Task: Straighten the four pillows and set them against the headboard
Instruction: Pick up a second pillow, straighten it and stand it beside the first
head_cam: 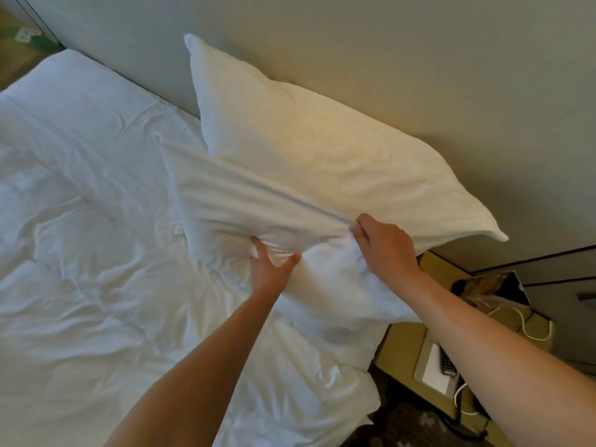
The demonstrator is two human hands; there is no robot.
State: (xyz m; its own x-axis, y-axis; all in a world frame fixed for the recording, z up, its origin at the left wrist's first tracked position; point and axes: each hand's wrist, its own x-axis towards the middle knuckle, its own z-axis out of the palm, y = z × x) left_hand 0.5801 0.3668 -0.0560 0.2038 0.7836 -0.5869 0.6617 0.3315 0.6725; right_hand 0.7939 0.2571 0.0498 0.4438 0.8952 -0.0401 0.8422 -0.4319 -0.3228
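A white pillow (309,146) stands upright, leaning against the grey headboard (322,43). In front of it a second white pillow (238,198) is held up at a tilt. My left hand (272,266) grips the fabric on its lower face. My right hand (385,245) pinches its upper edge near the right corner. At the far left, a third white pillow (74,88) lies flat on the bed by the headboard.
A rumpled white duvet (96,285) covers the bed. To the right stands a wooden nightstand (406,346) with a remote (447,362), white cables and a dark tablet-like item (503,285). Patterned carpet shows below it.
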